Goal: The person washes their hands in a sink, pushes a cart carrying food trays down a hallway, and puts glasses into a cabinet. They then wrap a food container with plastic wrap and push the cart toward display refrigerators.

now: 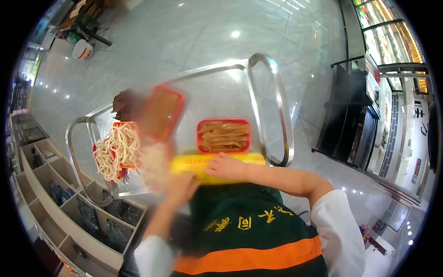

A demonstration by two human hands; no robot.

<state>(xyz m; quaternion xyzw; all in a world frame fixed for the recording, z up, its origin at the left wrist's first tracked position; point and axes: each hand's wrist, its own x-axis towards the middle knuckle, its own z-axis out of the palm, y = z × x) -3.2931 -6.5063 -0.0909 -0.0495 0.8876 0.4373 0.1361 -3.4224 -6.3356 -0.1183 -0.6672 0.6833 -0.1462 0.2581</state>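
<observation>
Lying lengthwise along the cart (pixel 212 97)'s near edge, the box (pixel 191 161) is touched by left fingers (pixel 189 178) and, nearer the tray (pixel 224 120), bent right fingers (pixel 213 171); grip cannot be told.

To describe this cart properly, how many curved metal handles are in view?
2: left handle and right handle, at opposite ends of the cart, whose near edge is partly hidden.

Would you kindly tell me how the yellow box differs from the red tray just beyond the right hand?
The yellow box is longer than the red tray. The left hand and right hand are at the yellow box; neither is on the red tray. The red tray shows brown strips, whereas the yellow box shows printing. Both are oblong.
</observation>
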